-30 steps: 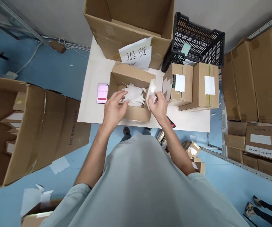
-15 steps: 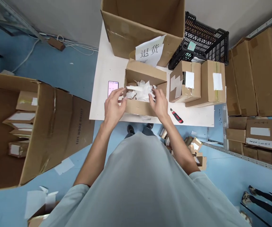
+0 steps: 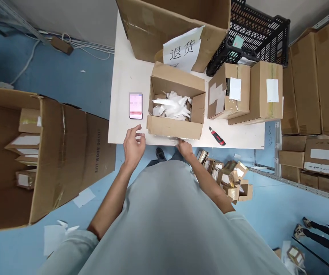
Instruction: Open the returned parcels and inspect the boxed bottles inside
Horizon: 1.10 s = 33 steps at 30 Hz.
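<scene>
An open cardboard box (image 3: pixel 175 128) sits near the front of the white table, with crumpled white paper (image 3: pixel 174 105) inside. My left hand (image 3: pixel 134 147) is off the box's front left corner, over the table's edge, with bent fingers apart and nothing in them. Below the front flap, my right hand (image 3: pixel 185 149) is closed at the table's front edge. Its fingertips are partly hidden, and I cannot make out what they hold. A phone (image 3: pixel 136 105) with a lit pink screen lies left of the box. To the right rests a red and black utility knife (image 3: pixel 217 136).
Two taped cartons (image 3: pixel 236 91) stand right of the open box, before a black plastic crate (image 3: pixel 267 38). A large carton (image 3: pixel 153 38) with a paper sign is behind. Another big carton (image 3: pixel 75 141) stands at left. Small boxes (image 3: pixel 227 177) are piled on the floor.
Both hands have left the inside of the box and come down toward me. My right hand is now at the table's front edge. The view has shifted slightly.
</scene>
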{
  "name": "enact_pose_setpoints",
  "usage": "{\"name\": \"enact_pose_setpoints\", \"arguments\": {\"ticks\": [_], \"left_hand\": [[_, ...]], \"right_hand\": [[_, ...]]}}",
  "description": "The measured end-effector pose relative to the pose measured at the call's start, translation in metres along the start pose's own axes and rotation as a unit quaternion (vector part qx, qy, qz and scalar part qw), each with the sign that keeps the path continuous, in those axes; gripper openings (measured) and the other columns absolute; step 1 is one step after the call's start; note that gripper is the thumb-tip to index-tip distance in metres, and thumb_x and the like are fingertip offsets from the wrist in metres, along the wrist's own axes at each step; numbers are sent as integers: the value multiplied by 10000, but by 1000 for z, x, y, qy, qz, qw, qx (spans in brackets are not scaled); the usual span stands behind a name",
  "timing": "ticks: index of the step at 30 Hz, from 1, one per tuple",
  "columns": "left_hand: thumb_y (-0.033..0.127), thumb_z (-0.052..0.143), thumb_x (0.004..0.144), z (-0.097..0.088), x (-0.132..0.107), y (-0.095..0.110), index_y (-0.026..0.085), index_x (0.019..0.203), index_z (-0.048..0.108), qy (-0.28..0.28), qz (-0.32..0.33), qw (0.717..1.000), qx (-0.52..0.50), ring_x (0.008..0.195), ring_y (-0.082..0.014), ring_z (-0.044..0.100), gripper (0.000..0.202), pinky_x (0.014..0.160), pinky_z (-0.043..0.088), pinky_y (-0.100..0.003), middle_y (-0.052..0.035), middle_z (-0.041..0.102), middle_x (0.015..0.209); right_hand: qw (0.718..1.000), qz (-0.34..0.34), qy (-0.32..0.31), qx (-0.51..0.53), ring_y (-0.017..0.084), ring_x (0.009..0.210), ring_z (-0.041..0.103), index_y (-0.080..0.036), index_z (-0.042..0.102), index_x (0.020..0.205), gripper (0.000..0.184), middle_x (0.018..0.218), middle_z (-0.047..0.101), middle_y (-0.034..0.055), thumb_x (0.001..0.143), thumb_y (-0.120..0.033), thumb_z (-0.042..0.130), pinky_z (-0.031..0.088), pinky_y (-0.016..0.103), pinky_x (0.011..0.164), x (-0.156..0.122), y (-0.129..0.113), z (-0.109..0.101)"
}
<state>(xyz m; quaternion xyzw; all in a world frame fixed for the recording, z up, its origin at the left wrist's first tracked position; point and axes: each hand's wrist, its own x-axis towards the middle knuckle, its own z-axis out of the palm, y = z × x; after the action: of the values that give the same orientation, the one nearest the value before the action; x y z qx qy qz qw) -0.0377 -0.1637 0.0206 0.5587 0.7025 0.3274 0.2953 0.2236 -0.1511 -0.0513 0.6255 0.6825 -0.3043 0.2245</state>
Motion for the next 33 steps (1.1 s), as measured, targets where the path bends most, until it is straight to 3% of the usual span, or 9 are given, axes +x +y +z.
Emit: {"name": "enact_pose_setpoints", "arguments": {"ticks": [6,11,14,17,20,24,28,30,33], "left_hand": [[389,556,1043,-7,18,0,161,1498,624,-30,15,999,-4,1198,-275,749,514,921,670,-400,-203,666,1485],[484,568,1059,-4,33,2,143,1498,611,-84,-23,996,-7,1267,-330,738,557,976,656,-451,-233,693,1485],[475,577,1056,1,40,11,147,1498,609,-106,-34,994,-9,1233,-333,756,551,974,651,-454,-227,715,1471],[441,607,1028,3,47,20,153,1501,609,-116,-44,992,3,1120,-320,785,554,992,641,-477,-217,730,1453],[440,628,1007,-1,52,27,168,1487,619,-115,-72,991,5,1057,-308,785,552,996,637,-495,-207,730,1453],[560,735,942,-13,51,39,185,1496,613,-106,-88,990,-43,1159,-311,762,679,1024,646,-481,-205,642,1561],[601,889,804,-18,53,58,247,1578,554,-87,-55,992,-72,1300,-325,714,915,1125,620,-486,-168,585,1602],[598,906,790,-15,64,66,260,1616,522,-70,-32,995,-69,1322,-327,704,972,1154,606,-493,-164,571,1610],[610,918,767,-4,98,68,226,1679,455,-31,-33,999,-28,1301,-355,709,1092,1163,596,-529,-204,539,1629]], "right_hand": [[996,-75,23,41,260,1232,770,-243,713,1390,298,1370,800,117,1182,-323,515,559,310,995,-49,-7,-8],[930,-200,260,163,229,1136,809,-276,745,1431,377,1276,843,81,1200,-369,463,576,290,963,-89,-3,-61],[910,-163,342,168,255,1168,800,-264,728,1474,407,1322,830,97,1205,-372,442,578,319,990,-68,-7,-112],[942,-109,288,134,300,1185,786,-247,660,1567,425,1328,827,115,1181,-341,510,586,347,976,-30,-14,-155],[954,-79,257,130,317,1199,764,-223,617,1609,472,1349,806,135,1154,-331,553,579,366,1015,-4,-3,-175],[924,-50,325,196,302,1197,740,-149,679,1514,444,1352,769,177,1135,-287,493,559,405,1093,-3,60,-170],[922,-68,251,286,281,1123,761,-165,684,1503,504,1303,774,157,1004,-189,617,600,440,1058,-15,134,-146],[918,-112,184,332,321,1271,724,-202,608,1602,776,1489,690,186,872,-297,853,622,459,1053,-16,151,-131],[893,-128,190,388,361,1458,624,-228,491,1703,1053,1686,532,212,795,-497,952,563,514,1184,-6,146,-116]]}}
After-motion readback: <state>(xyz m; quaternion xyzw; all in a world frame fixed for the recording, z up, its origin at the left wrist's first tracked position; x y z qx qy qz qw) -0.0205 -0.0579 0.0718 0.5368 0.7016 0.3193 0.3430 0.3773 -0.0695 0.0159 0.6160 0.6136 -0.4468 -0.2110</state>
